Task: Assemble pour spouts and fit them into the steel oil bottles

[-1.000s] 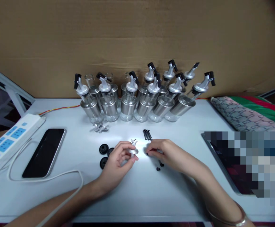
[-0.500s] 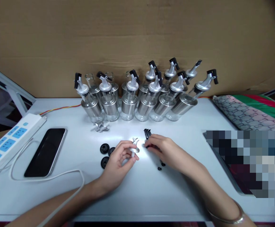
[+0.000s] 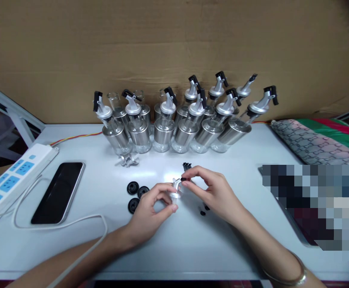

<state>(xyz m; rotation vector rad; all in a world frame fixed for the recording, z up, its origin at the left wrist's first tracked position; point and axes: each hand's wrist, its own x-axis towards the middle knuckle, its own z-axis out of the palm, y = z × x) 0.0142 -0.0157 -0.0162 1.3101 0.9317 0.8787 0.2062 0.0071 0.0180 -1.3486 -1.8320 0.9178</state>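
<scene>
My left hand is closed on a small silver pourer spout, held just above the white table. My right hand pinches a tiny black part right at the spout's tip. A few black sticks lie just beyond my right fingers. Three black round rubber rings lie to the left of my left hand, and two small black bits lie under my right palm. Another loose silver spout lies in front of the bottles.
Several glass-and-steel oil bottles with pourer tops stand in a row against a cardboard wall. A phone, a white power strip and its cable lie at the left. Folded patterned cloth and a dark tray sit at the right.
My right hand has lifted from the table by the black sticks with a small black part and brought it to the spout in my left hand.
</scene>
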